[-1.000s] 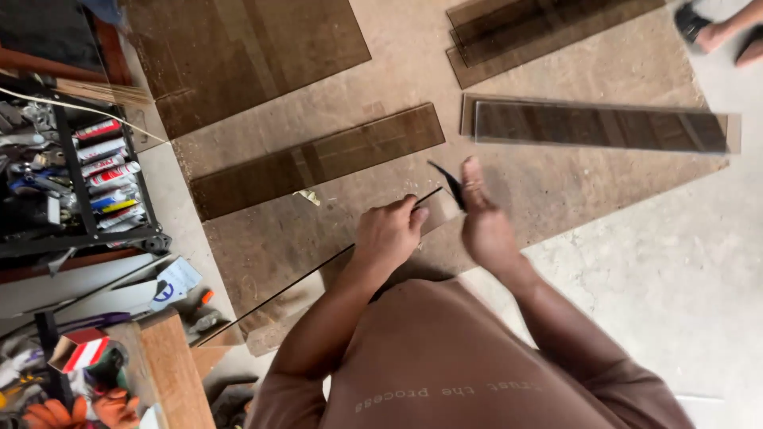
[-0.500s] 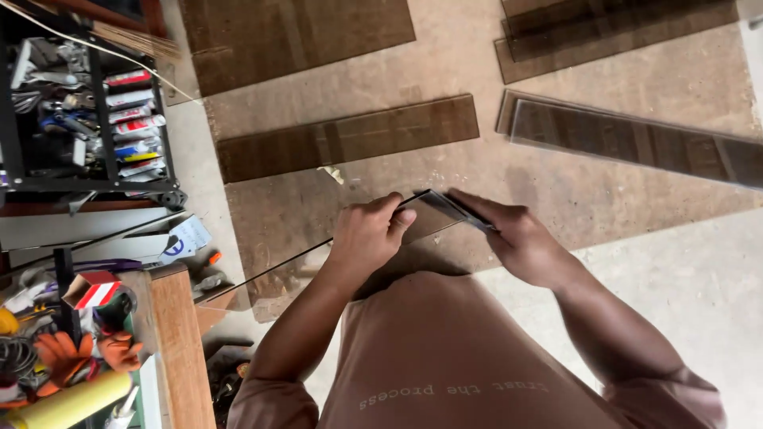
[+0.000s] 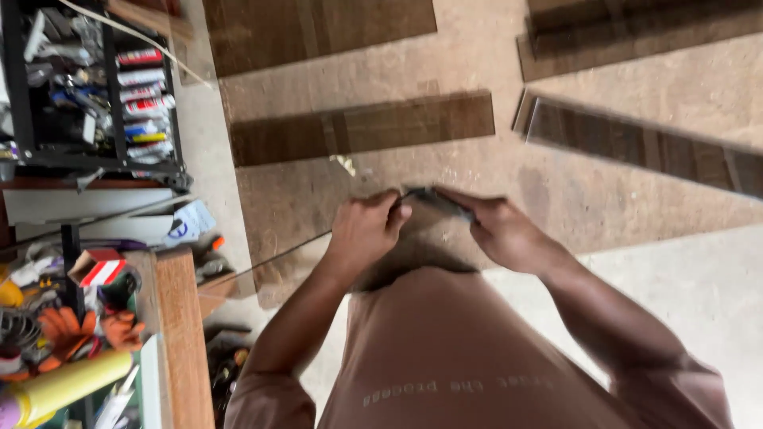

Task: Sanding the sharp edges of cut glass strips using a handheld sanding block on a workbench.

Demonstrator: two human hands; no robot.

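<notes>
A small dark flat tool (image 3: pixel 442 200), blurred by motion, sits pinched between both hands above the near edge of the brown board floor covering (image 3: pixel 469 167). The left hand (image 3: pixel 364 230) is curled closed, its fingertips gripping the tool's left end together with the edge of a thin clear glass sheet (image 3: pixel 278 258) that runs away down-left toward the wooden workbench. The right hand (image 3: pixel 497 230) is closed on the tool's right end, fingers stretched along it. Just beyond the hands lies a long dark tinted glass strip (image 3: pixel 362 127) on the board, with a second dark tinted strip (image 3: pixel 644 147) at the right and larger tinted panels (image 3: pixel 318 28) along the far edge. At the left stands a black rack of tubes and tools (image 3: pixel 87 87). Nearer, orange work gloves (image 3: pixel 75 334) and a yellow roll (image 3: pixel 67 385) lie by a wooden plank (image 3: pixel 181 334).
</notes>
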